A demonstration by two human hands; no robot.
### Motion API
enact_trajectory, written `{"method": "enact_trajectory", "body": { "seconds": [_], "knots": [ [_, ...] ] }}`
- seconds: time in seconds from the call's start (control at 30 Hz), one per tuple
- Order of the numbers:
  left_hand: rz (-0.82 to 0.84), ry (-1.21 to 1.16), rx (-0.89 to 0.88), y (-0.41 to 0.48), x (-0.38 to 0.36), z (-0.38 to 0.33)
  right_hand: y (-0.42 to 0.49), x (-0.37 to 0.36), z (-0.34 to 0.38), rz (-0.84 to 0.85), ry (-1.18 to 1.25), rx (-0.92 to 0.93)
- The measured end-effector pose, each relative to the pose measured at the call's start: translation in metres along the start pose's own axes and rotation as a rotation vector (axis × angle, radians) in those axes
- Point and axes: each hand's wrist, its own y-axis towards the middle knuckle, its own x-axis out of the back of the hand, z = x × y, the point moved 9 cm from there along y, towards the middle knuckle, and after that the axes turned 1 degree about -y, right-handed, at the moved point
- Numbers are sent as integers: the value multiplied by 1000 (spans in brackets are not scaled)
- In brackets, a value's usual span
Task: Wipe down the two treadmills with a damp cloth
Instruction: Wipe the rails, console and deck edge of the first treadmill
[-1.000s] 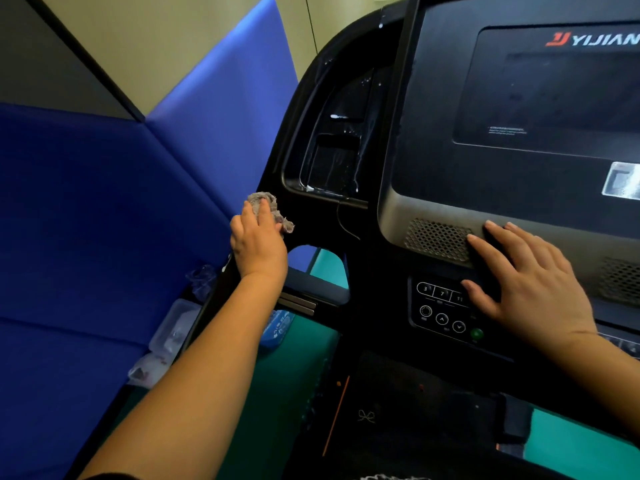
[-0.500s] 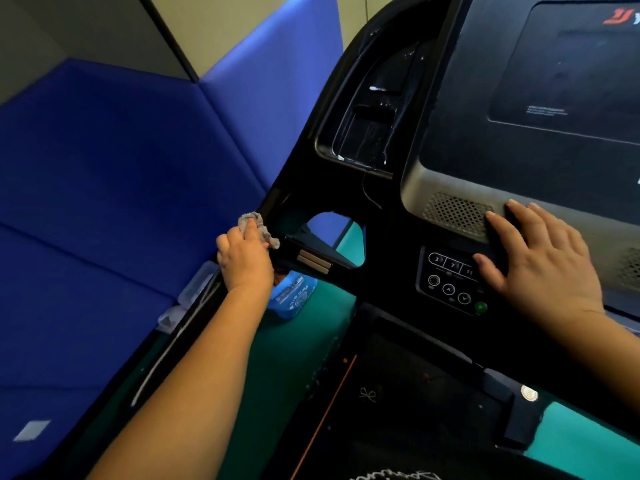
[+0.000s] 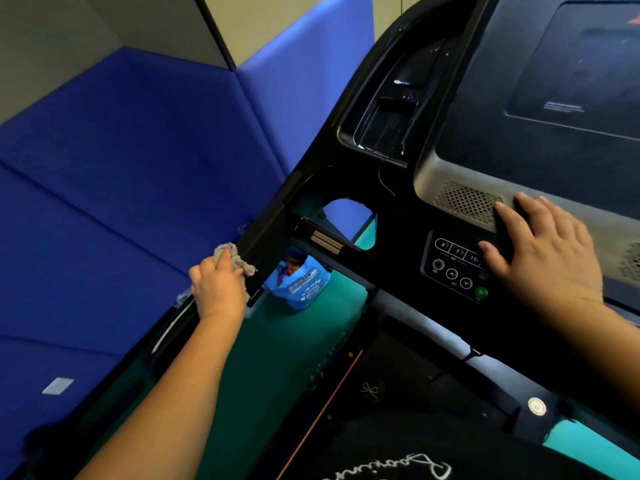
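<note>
Treadmill (image 3: 398, 209) plastic fills the right half of the head view. It is a glossy black moulded frame, curved at the top, with a matte dark screen (image 3: 581, 71) set in a grey, speckled surround. Below the screen a speaker grille (image 3: 464, 202) of fine honeycomb holes sits in the grey band. Under it, a rounded-rectangle button panel (image 3: 450, 268) carries white-outlined keys and a round green button (image 3: 481, 292). Left of the screen a deep, shiny cup recess (image 3: 391, 109) shows streaks and pale glints; its bottom is too dark to make out.

The cloth (image 3: 230, 256), grey, nubbly and crumpled into a wad, is at the outer edge of the treadmill's left side rail (image 3: 266, 220), low on the frame. The left hand (image 3: 218, 289) grips it, fingers curled over the wad and pressing it to the rail, so most of the cloth is hidden under them. The right hand (image 3: 547, 251) lies flat on the grey band, fingers straight and slightly spread. Its thumb rests over the right end of the button panel and covers some keys.

Through the frame's opening a blue plastic bag (image 3: 304, 285) with white print stands on the green floor (image 3: 277, 348); the print is unreadable. Blue padded wall panels (image 3: 121, 168) fill the left. The screen is cut off by the right edge.
</note>
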Motion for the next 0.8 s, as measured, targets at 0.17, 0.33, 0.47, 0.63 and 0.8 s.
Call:
{"method": "enact_trajectory", "body": {
  "seconds": [0.17, 0.33, 0.47, 0.63, 0.8],
  "knots": [
    [-58, -183, 17, 3, 2, -10, -1, 0, 1, 3, -9, 6],
    [-73, -175, -149, 23, -1, -43, -1, 0, 3, 0, -13, -3],
    [-59, -237, -225, 46, -4, -83, 1, 2, 0, 3, -11, -24],
    [-49, -253, -356, 88, -11, -147, 7, 6, 5, -33, 48, -118],
    [-32, -353, -439, 131, -11, -220, 8, 5, 7, -86, 19, -150]
  ]
}}
